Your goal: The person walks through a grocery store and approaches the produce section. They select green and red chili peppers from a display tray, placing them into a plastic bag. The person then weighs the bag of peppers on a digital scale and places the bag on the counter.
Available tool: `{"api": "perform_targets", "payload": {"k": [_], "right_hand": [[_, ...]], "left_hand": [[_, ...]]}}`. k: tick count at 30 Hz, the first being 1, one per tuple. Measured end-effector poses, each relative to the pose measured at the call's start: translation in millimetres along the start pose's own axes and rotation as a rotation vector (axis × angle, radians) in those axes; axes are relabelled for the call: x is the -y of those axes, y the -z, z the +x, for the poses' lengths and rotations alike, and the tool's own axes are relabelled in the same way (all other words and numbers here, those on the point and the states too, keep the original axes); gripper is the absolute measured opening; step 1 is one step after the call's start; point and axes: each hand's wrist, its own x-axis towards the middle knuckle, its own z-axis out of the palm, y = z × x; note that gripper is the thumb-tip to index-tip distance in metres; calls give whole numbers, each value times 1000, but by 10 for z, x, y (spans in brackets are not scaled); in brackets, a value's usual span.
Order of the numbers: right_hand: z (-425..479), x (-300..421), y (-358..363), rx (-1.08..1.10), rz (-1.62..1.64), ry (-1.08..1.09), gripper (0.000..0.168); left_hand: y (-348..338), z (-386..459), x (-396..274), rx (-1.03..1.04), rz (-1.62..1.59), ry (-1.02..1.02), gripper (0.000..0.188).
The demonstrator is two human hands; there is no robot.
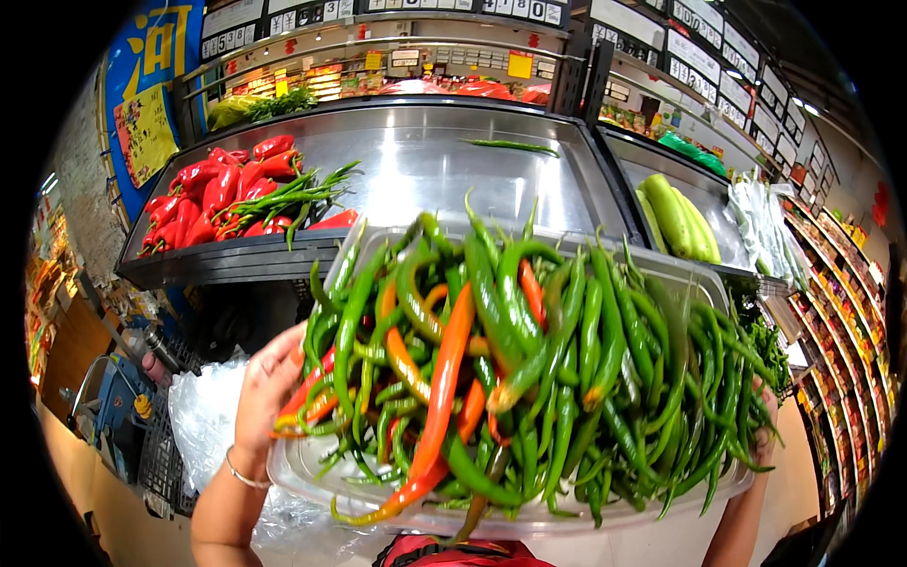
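Observation:
Both of my hands hold a clear plastic tub (510,526) by its left and right ends. My left hand (275,386) grips the left end, and a bangle circles that wrist. At the right end, my right hand (765,418) is partly covered by overhanging chillies. Long green chillies (595,333) fill the tub, with some orange and red chillies (446,383) among them. Beyond the tub, a sloped metal display shelf (425,163) bears a pile of red peppers (212,191) at its left, green chillies (290,195) on that pile, and one green chilli (514,147) near the back.
Light green gourds (677,216) and bagged vegetables (765,220) lie on the adjoining shelf at right. Clear plastic film (209,418) and a black crate (166,453) are low at left. The shelf's black front edge (227,262) lies just beyond the tub. Packed store racks (843,333) stand far right.

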Motion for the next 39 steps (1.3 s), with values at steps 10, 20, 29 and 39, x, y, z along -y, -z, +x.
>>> {"api": "perform_targets", "payload": {"k": [10,20,29,39], "right_hand": [[936,100,290,42,13,149,31],[1008,-223,353,35,0,133,31],[819,-100,151,-60,-68,66,31],[790,-150,142,-113,-82,38,31]], "left_hand": [[-6,1801,121,194,49,-35,35],[-93,2774,307,262,141,106,30],[179,4376,146,258,1292,-494,25],[-290,5085,1175,719,1382,-718,40]]}}
